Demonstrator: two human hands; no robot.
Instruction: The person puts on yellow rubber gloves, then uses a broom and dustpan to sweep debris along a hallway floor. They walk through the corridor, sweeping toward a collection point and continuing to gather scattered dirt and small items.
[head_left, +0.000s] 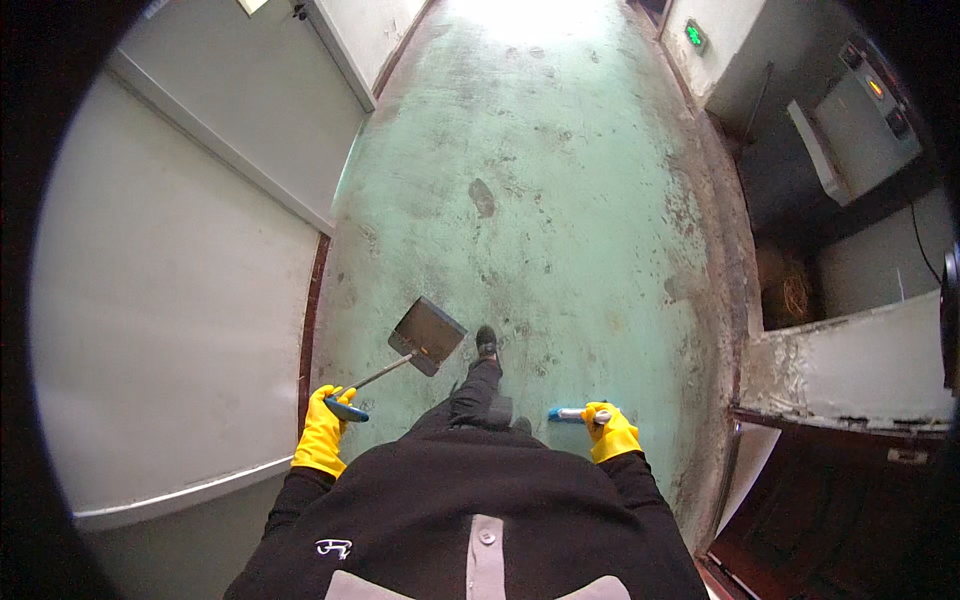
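Observation:
My left hand [322,430], in a yellow rubber glove, is closed around the handle of a long-handled dustpan [428,335]. The dark pan hangs out in front of me to the left, over the floor. A blue piece [346,409] sticks out beside the left fingers; whether it is the handle's grip or a separate item I cannot tell. In the matching yellow glove, my right hand [610,430] grips a slim blue-and-white object [570,414] at my right side. Its blue end points left, and its exact kind is unclear.
A green, scuffed floor [560,200] with dark stains runs ahead between walls. White panels [170,290] line the left. At right stand a worn low wall [850,375], a grey recess with a lit unit [870,110], and a dark red door-like panel [850,500]. One foot [486,342] is forward.

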